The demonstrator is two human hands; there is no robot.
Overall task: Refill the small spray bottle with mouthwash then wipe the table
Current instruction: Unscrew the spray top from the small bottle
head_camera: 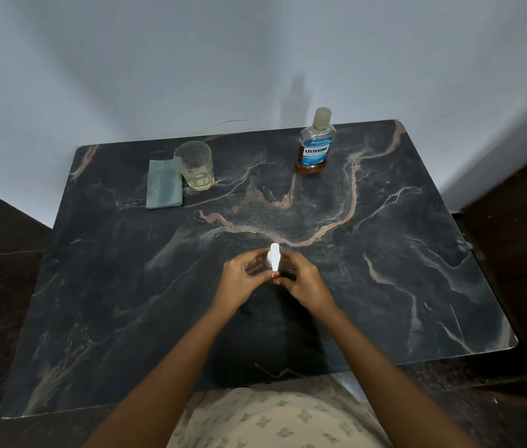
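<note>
Small white spray bottle (274,257), long axis upright, top tilted away, pinched between left hand (242,281) and right hand (305,283) (fingers curled round its lower part), above middle of table (385,253).

Open along the table's (417,286) left and right edges and between the far-edge obstacles: glass (194,166) just beside cloth (162,187) toward the far-left corner, mouthwash bottle (314,147) right of middle.
</note>
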